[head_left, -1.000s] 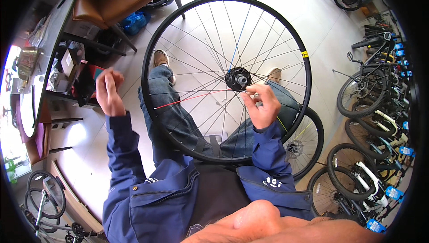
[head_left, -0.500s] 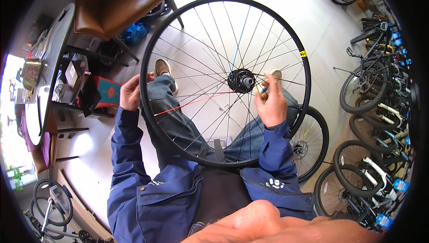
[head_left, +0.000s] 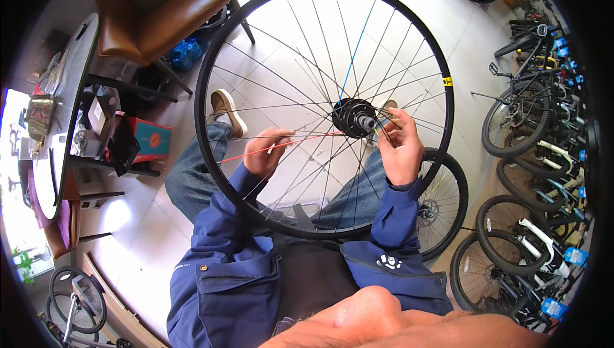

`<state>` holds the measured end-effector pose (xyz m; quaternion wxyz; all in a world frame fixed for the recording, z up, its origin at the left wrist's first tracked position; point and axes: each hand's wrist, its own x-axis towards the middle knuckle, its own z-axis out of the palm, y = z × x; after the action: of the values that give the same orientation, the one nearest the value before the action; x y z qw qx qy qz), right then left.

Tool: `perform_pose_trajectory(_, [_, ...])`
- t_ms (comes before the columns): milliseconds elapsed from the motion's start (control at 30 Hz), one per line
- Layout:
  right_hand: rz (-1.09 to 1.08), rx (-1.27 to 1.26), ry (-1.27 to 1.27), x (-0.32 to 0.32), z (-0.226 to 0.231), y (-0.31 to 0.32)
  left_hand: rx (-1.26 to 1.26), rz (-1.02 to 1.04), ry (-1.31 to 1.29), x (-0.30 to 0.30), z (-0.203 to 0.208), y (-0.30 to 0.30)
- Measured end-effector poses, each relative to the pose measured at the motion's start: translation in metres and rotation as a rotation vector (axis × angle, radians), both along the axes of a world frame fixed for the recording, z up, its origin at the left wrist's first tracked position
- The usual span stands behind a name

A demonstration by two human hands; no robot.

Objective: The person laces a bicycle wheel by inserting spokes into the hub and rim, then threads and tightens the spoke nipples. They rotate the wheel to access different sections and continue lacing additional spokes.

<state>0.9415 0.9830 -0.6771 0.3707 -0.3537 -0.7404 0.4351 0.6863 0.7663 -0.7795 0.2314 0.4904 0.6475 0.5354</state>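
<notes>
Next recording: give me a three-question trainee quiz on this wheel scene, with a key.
1. True or false: the left hand pinches the red spoke.
2. Where are the right hand's fingertips? A) at the hub B) on the rim C) on the brown chair
3. What colour is the one spoke that runs from the hub up to the rim's far side?

Key: 1 true; 2 A; 3 blue.
</notes>
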Motion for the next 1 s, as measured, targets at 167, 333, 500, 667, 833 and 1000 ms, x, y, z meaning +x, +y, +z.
perform_pose_trajectory(167, [0.015,-0.06,-0.028,0.001,-0.004,0.001,0.172,0.432,0.008,-0.007,-0.051,-0.01])
perform_pose_trajectory(333, [0.019,-0.053,0.004,-0.001,-0.004,0.0,0.005,0.332,0.459,0.014,-0.092,0.0])
perform_pose_trajectory(500, [0.019,-0.058,-0.008,-0.003,-0.005,0.002,0.021,0.583,0.496,0.01,-0.073,0.007])
perform_pose_trajectory(667, [0.073,-0.082,-0.064,-0.003,-0.009,0.004,0.18,0.265,0.673,0.017,-0.047,0.023])
perform_pose_trajectory(833, [0.092,-0.086,-0.109,-0.008,-0.014,0.002,0.201,0.055,0.032,0.034,-0.048,0.03])
perform_pose_trajectory(1000, [0.131,0.048,-0.204,-0.015,-0.01,-0.004,0.247,0.07,-0.022,0.035,-0.05,0.03])
